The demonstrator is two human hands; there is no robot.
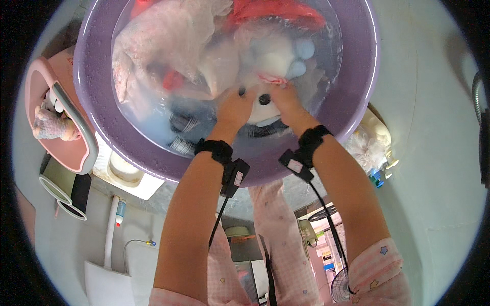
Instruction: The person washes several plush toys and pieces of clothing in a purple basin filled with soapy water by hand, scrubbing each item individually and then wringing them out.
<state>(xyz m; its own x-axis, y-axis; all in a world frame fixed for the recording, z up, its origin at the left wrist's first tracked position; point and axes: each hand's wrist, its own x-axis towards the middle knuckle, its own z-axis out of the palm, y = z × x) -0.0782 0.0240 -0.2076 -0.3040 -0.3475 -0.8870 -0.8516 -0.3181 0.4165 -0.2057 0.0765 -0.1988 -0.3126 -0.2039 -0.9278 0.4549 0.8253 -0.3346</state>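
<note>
A large purple basin (356,95) of cloudy water stands in front of me. My left hand (235,107) grips one side of a pale plush toy (273,57), its thumb near a black round spot on the toy. On the opposite side my right hand (289,101) holds the toy, beside a red-edged strip (272,79). Light blue rounded ends show on the toy farther out in the water. Around it float a whitish soft piece (164,42), a red cloth (275,13) and dark plaid fabric (183,121). The fingertips are partly hidden under water.
To the left, a pink tub (57,149) holds a small knitted-looking toy. A white squat toilet (126,168) and a green bin (57,183) lie below it. Bottles and a bath pouf (367,149) stand right of the basin. Cables run from my wrist straps.
</note>
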